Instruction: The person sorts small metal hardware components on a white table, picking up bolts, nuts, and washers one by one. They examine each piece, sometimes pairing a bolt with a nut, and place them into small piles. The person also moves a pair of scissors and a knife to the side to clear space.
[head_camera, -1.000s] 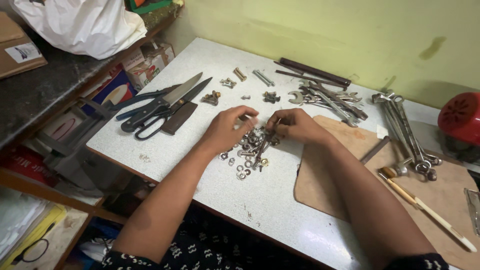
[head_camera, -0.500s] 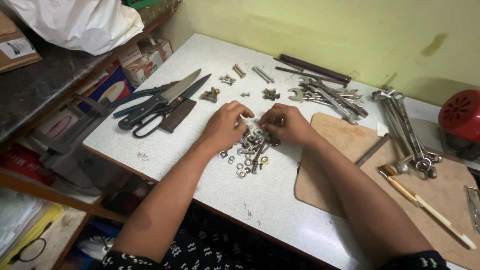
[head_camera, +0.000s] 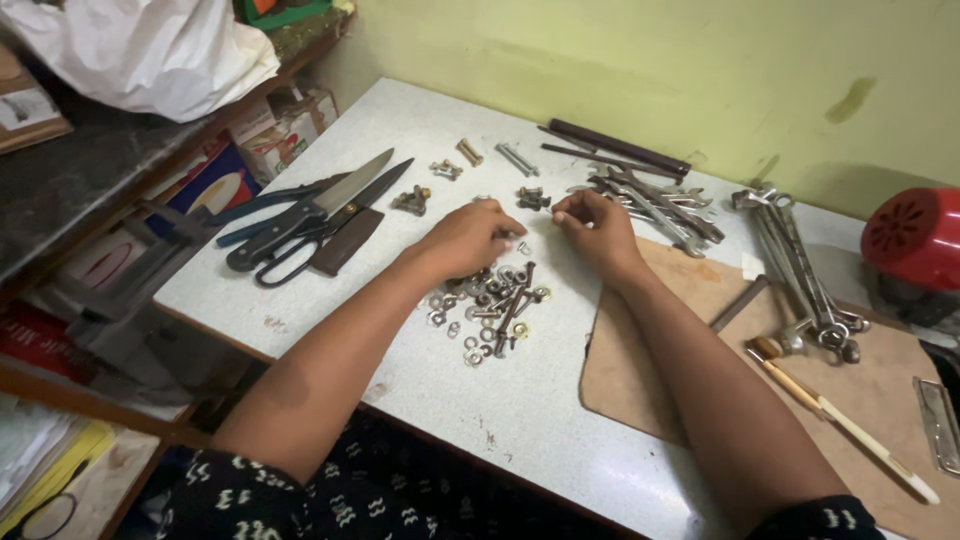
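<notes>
Both hands (head_camera: 540, 232) | fingers curled, grip unclear | over nuts and bolts (head_camera: 495, 305)

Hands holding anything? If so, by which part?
Cannot tell. The left hand and right hand are curled, fingertips close together above the pile of nuts and bolts; anything pinched is too small to see.

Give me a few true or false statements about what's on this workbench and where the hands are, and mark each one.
1. Both hands are above the pile of nuts, washers and bolts. True: the left hand and right hand sit at its far edge.
2. The large scissors lie right of the hands. False: they lie to the left.
3. Wrenches lie near the wall. True.
4. The right forearm rests over a brown board. True.
5. The red object sits at the table's left end. False: it is at the right.
</notes>
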